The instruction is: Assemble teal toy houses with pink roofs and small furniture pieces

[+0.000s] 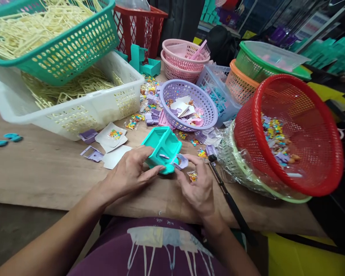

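Left hand (129,172) grips the teal plastic housing (161,148); right hand (197,184) (at its four o'clock) pinches a lilac piece (180,161) against it on the wooden table (46,168).

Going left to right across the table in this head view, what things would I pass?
Small blue pieces → white basket of cream parts → left hand → teal plastic box → right hand → black rod → red basket tipped on its side.
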The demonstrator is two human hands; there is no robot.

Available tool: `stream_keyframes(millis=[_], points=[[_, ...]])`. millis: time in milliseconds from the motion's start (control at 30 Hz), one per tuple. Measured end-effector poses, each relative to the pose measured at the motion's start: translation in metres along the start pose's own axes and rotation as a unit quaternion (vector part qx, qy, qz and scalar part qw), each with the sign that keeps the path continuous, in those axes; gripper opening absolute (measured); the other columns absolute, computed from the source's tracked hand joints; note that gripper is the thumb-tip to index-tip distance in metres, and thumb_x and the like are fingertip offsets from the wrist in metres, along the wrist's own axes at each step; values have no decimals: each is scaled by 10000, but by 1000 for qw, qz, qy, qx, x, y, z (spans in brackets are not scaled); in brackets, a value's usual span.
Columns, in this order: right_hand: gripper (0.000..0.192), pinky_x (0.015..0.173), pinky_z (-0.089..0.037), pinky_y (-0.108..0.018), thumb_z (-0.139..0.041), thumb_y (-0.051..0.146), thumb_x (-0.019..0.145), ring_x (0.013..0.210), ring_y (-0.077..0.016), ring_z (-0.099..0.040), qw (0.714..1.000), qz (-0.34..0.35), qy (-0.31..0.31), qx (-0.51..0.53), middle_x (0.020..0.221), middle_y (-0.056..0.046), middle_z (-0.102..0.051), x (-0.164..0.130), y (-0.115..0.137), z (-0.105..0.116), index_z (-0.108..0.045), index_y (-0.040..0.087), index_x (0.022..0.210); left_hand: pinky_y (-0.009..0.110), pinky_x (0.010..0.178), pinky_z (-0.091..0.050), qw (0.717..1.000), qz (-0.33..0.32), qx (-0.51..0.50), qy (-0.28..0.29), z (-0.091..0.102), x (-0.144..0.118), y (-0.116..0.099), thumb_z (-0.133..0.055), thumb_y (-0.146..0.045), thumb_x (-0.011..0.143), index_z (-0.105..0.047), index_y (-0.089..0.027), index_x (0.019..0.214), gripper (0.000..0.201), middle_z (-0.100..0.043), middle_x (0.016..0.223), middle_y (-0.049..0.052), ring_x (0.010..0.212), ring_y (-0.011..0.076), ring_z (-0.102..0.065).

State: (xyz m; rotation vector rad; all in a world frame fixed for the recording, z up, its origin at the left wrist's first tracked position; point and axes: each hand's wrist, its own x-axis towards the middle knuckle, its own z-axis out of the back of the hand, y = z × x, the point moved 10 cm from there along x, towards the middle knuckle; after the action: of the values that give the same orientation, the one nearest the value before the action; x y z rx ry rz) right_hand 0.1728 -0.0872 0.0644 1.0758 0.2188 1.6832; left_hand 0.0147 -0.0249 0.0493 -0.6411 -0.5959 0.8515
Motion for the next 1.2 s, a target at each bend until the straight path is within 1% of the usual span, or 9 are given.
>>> stream_keyframes(millis=[67, 133, 367, 567, 667, 800, 900, 1033, 1200], points=[[339, 917, -508, -418, -648, 186, 887, 1039, -237, -626, 999, 31, 14, -14, 1122, -79, -674, 1, 9, -15, -536, 221, 1205, 298, 703, -417, 1000, -2, -8, 6, -1, -1, 0, -631, -413, 879, -684, -189, 887, 230, -633, 796, 40, 741, 183, -553], [350, 919, -504, -431, -645, 169, 886, 1047, -246, -618, 999, 30, 13, -21, 1126, -86, -676, 1, 11, -21, -537, 222, 1214, 305, 731, -436, 1000, -9, -12, 14, -3, -2, -1, -622, -396, 889, -695, -190, 928, 221, -646, 813, 48, 772, 193, -575], [434, 930, -486, -464, -698, 206, 857, 1074, -267, -609, 998, 51, 16, -25, 1129, -84, -684, -7, 17, -23, -536, 232, 1260, 322, 729, -416, 999, -44, 18, 5, -5, -11, -8, -590, -337, 915, -666, -174, 885, 182, -617, 794, 54, 772, 195, -542], [395, 915, -503, -454, -681, 135, 851, 990, -234, -626, 995, 93, -7, -35, 1058, -63, -709, -10, 27, -19, -569, 220, 1220, 335, 745, -398, 998, -51, 19, 23, -9, -16, -13, -543, -293, 948, -645, -170, 909, 165, -604, 815, 54, 802, 199, -527], [396, 901, -513, -442, -675, 115, 851, 986, -232, -626, 991, 128, 12, -49, 1048, -75, -718, -8, 34, -21, -567, 192, 1224, 326, 713, -389, 998, -50, 25, 28, -10, -17, -14, -522, -294, 958, -631, -172, 885, 179, -580, 789, 50, 778, 197, -507], [365, 878, -533, -433, -618, 104, 876, 967, -223, -642, 987, 152, 40, -19, 1047, -80, -720, -3, 39, -21, -569, 188, 1228, 319, 695, -385, 999, -38, 23, 30, -10, -19, -13, -512, -296, 966, -605, -171, 868, 185, -564, 789, 50, 775, 194, -494], [359, 866, -538, -426, -604, 94, 875, 967, -224, -636, 987, 146, 60, -11, 1045, -78, -715, -2, 39, -21, -578, 188, 1221, 309, 680, -379, 998, -50, 20, 23, -10, -20, -15, -526, -276, 962, -565, -169, 831, 174, -564, 789, 46, 766, 185, -489], [376, 895, -510, -452, -615, 69, 867, 991, -243, -604, 988, 118, 88, -49, 1057, -87, -702, -3, 30, -25, -577, 178, 1225, 318, 679, -371, 996, -72, 55, 3, -12, -19, -21, -532, -243, 955, -538, -173, 836, 138, -596, 827, 56, 776, 192, -487], [452, 890, -504, -473, -632, 133, 890, 973, -244, -605, 990, 106, 72, -64, 1061, -85, -679, 0, 24, -24, -536, 218, 1324, 348, 692, -361, 991, -72, 109, 25, -20, -16, -23, -476, -173, 952, -556, -171, 889, 102, -617, 858, 65, 797, 210, -487]])
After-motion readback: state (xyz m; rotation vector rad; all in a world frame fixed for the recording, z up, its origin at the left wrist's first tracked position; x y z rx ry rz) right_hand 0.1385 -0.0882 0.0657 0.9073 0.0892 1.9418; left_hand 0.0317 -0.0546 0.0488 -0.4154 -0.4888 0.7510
